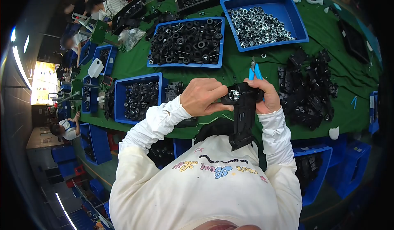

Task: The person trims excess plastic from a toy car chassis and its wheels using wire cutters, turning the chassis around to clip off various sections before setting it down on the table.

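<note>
Head view: long, moulded black plastic chassis [243, 119] before a soft white sweatshirt [205, 197].
Right hand [269, 95] grasps its upper end, slim blue-handled nippers [257, 71] at the thumb; left hand [204, 96] curls its fingers against the glossy chrome-rimmed wheel [234, 95], whether pinching I cannot tell. Round black wheels [184, 42] heap beyond.

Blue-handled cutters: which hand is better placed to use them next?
Probably the right hand: it is right by the handles of the blue-handled cutters, though it also holds the black part. I can't tell whether it grips the cutters too. The left hand is farther off, beside the shiny hub.
</note>
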A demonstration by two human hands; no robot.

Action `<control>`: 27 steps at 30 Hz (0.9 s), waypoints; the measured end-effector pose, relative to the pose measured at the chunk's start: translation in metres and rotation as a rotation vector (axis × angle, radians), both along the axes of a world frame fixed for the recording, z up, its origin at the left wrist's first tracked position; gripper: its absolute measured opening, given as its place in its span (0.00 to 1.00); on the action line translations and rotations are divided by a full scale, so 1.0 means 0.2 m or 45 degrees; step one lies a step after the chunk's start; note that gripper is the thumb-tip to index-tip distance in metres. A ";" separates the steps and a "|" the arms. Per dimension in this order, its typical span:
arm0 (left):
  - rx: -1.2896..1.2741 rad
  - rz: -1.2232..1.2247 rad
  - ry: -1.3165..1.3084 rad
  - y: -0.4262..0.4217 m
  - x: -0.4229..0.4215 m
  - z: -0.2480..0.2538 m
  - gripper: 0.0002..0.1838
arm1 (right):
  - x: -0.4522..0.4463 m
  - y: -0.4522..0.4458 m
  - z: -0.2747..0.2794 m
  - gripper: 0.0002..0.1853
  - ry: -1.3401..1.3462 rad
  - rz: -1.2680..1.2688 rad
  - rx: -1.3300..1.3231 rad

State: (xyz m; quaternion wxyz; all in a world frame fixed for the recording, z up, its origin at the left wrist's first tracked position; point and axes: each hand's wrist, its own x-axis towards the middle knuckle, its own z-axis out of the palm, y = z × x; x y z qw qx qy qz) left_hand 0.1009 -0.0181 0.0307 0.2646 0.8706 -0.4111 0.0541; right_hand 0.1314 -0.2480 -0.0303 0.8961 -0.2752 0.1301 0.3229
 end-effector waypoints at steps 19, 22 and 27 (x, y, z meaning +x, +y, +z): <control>-0.671 0.526 1.458 -0.15 -0.14 0.04 0.35 | -0.29 0.09 0.19 0.17 -1.234 -0.931 -0.935; -0.871 0.596 1.559 -0.18 -0.15 0.03 0.35 | -0.33 0.11 0.17 0.20 -1.374 -1.036 -1.053; -1.123 0.577 1.855 -0.19 -0.18 0.02 0.34 | -0.36 0.11 0.16 0.24 -1.599 -1.037 -1.211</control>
